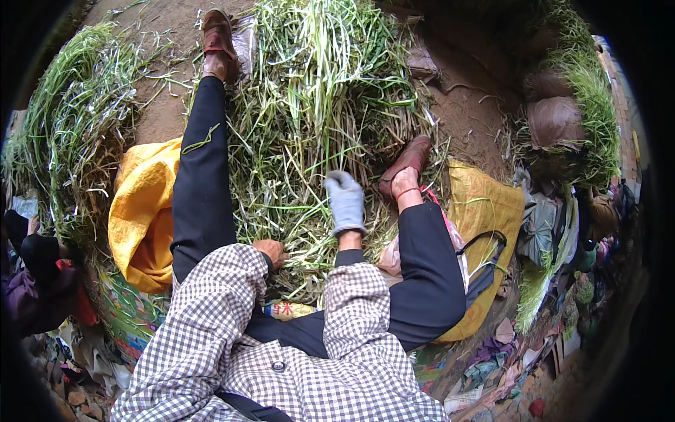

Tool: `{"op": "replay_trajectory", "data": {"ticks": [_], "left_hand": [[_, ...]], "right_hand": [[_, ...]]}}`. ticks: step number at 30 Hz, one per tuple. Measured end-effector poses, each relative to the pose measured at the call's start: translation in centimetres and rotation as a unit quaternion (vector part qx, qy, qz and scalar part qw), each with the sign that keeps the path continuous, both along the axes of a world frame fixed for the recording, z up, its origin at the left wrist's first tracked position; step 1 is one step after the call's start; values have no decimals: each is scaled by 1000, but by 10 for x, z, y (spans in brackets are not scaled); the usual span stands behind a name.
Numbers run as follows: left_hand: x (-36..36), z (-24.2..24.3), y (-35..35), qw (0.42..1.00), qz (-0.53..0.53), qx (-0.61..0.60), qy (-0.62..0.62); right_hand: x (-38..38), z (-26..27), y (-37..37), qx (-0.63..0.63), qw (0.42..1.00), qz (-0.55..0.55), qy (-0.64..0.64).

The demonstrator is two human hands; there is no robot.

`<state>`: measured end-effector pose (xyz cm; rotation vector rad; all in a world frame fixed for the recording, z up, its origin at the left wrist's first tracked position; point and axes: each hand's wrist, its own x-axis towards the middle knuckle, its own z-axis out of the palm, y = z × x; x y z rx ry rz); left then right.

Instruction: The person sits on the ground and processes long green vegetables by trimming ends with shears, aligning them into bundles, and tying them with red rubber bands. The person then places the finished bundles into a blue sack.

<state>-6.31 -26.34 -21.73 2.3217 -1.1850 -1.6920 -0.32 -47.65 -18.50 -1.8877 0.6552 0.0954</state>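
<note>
A heap of long green grass-like stalks (321, 63) lies between my outstretched legs, its near part made of paler, matted trimmings (274, 174). My right hand (345, 203), in a grey glove, is over the middle of this matted part with its fingers curled downward. Whether the glove grips any stalks is not visible. My left hand (271, 252) is bare and low beside my left thigh, touching loose pale stalks (306, 250). Its fingers are partly hidden by the checked sleeve and the stalks.
Yellow woven sacks lie outside my left leg (140, 211) and right leg (482, 195). A dark strap (482, 237) rests on the right sack. More stalks are heaped at left (79, 121) and right (590, 105). Another person (42, 279) sits at far left.
</note>
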Motion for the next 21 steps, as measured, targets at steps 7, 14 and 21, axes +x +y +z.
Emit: {"op": "replay_trajectory", "data": {"ticks": [7,14,21], "left_hand": [[20,46,5,894,387,-155,-163],[87,130,19,898,157,-285,-295],[85,174,114,868,349,-263,-237]], "right_hand": [[-36,27,21,-151,914,187,328],[-45,120,61,-159,962,218,33],[-97,103,6,-215,958,124,146]]}}
